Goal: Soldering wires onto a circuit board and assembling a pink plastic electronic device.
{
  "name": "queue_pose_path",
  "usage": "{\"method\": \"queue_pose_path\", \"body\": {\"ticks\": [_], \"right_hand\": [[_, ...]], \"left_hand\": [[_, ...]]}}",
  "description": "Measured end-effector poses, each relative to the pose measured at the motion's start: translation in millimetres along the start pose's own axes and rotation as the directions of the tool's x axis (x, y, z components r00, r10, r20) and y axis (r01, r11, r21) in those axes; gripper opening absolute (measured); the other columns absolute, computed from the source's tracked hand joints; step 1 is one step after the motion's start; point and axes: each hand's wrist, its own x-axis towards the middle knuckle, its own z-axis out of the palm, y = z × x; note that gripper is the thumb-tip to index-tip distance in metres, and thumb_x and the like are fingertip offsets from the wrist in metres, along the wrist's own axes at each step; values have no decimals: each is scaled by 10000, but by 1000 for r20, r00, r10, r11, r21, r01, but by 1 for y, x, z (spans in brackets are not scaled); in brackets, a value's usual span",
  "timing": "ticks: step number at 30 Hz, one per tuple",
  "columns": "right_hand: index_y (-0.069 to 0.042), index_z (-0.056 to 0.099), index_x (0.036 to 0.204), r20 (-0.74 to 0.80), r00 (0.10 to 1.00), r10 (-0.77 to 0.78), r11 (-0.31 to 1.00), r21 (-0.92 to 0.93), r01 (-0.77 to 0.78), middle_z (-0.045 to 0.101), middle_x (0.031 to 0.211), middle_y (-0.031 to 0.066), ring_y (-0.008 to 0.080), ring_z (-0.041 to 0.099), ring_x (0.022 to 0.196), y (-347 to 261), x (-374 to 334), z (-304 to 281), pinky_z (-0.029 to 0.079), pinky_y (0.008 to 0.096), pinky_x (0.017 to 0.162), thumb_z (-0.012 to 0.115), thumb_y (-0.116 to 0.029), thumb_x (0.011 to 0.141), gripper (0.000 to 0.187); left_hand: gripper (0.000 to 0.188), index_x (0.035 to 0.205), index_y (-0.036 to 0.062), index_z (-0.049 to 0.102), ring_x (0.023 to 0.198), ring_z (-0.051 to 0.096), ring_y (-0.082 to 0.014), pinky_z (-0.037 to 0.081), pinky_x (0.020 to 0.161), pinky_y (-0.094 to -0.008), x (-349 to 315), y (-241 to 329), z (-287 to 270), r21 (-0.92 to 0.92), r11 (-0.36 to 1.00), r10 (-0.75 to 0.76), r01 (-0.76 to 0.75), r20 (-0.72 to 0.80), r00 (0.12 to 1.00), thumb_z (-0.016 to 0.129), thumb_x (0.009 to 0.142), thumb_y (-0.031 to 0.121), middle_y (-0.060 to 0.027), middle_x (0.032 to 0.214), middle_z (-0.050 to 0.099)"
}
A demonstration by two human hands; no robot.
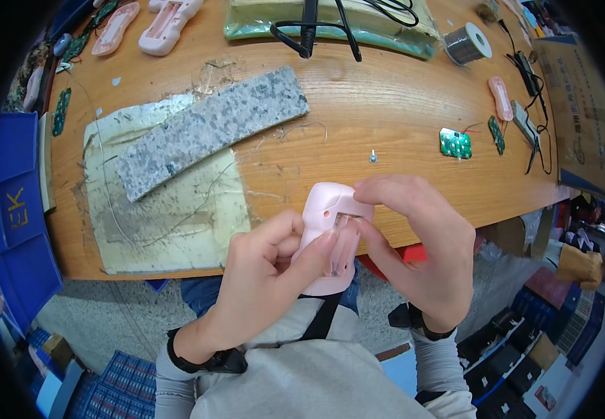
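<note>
Pink plastic shell (330,237): smooth, rounded, elongated, with an open slot showing a clear insert; held just off the near table edge, centre of scene. Left hand (264,279) grips it from the left, fingers curled around the lower body, thumb pressed across the slot. Right hand (421,244) pinches the top right edge, index finger hooked over the top, wrist bent inward. Both hands closed on the shell, neither free.

Beyond: wooden table (358,119), glossy orange-brown grain. Small screw (373,156) lies just past the shell. Right of it, a green circuit board (455,143). Left, a worn pale mat (170,209), scratched and stained, with a speckled grey granite slab (212,129) lying diagonally across it. Far right: spool of solder wire (468,43). Far left: more pink shells (170,21). Blue bin (13,209) at the left table end.
</note>
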Motion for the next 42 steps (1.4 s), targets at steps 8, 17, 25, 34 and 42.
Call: {"method": "queue_pose_path", "body": {"ticks": [8,17,25,34,42], "right_hand": [[-39,520,843,-15,1000,11,985,-174,-13,536,814,92,250,558,741,-5,-4,7,465,313,625,619,29,622,252],[-12,538,835,115,988,100,952,-299,-61,593,834,88,216,598,755,-3,1,-2,484,279,671,651,19,641,226],[-25,455,1057,363,911,194,831,433,-350,526,1013,61,157,539,961,16,5,-8,476,298,806,630,-3,717,383],[-2,472,1030,273,947,169,907,334,-258,561,982,94,179,574,921,-9,0,7,505,298,774,647,17,703,372],[42,518,1053,449,806,386,435,682,-588,570,990,77,144,564,910,1,-17,20,481,266,802,627,-68,773,320]], "left_hand": [[192,693,-2,472,494,332,17,259,403,-171,4,5,2,29,1000,-13,13,-11,1000,563,830,97,35,483,431],[146,753,-11,506,529,394,28,286,426,-153,3,11,4,-50,996,-69,70,23,997,548,843,97,35,557,515],[108,802,-4,518,564,443,26,314,467,-130,-4,6,-6,-166,974,-142,155,89,986,532,852,91,14,622,563],[224,933,-17,498,723,572,-64,459,599,-183,-8,-9,-2,1,992,130,-130,-44,991,626,780,84,-82,783,624],[293,983,-15,491,666,586,-72,461,538,-193,-14,-7,-7,21,990,143,-142,-78,987,652,748,55,-95,778,624]]}}
